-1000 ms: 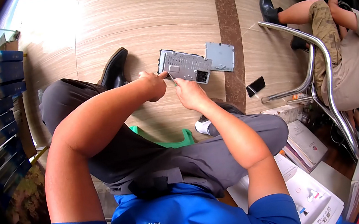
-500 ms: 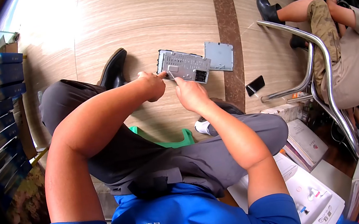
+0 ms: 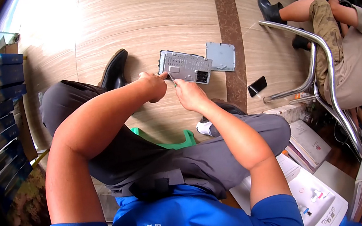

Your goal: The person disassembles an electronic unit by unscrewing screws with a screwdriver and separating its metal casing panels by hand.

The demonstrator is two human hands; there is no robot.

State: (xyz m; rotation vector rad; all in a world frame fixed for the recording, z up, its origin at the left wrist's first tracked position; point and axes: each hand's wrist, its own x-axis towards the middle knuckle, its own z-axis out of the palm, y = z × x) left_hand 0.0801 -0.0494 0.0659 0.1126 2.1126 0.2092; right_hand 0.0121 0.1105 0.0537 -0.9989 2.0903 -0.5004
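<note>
A silver metal car stereo unit (image 3: pixel 184 65) lies on the floor, its slotted, perforated face up and a black connector socket (image 3: pixel 202 76) at its lower right. My left hand (image 3: pixel 156 86) is closed at the unit's lower left corner, the index finger pressed to it and the other fingers curled under. In my right hand (image 3: pixel 189 93), below the unit's front edge, is a thin screwdriver (image 3: pixel 172 79); its shaft slants up-left to the same corner, close to my left fingertip. Most of its handle is hidden by my fingers. A flat metal cover plate (image 3: pixel 221 56) rests against the unit's right side.
A black phone (image 3: pixel 257 86) lies on the floor to the right. Beyond it stands a bent chrome tube frame (image 3: pixel 332 72), with another person (image 3: pixel 354 55) seated behind. A green plastic piece (image 3: pixel 178 144) sits under my legs. Blue boxes (image 3: pixel 7 93) are stacked at left; a white tray (image 3: pixel 313 196) is at lower right.
My right hand has shifted slightly left and down, and the screwdriver shaft stands at a slightly different angle. My left hand and the stereo unit stay in place.
</note>
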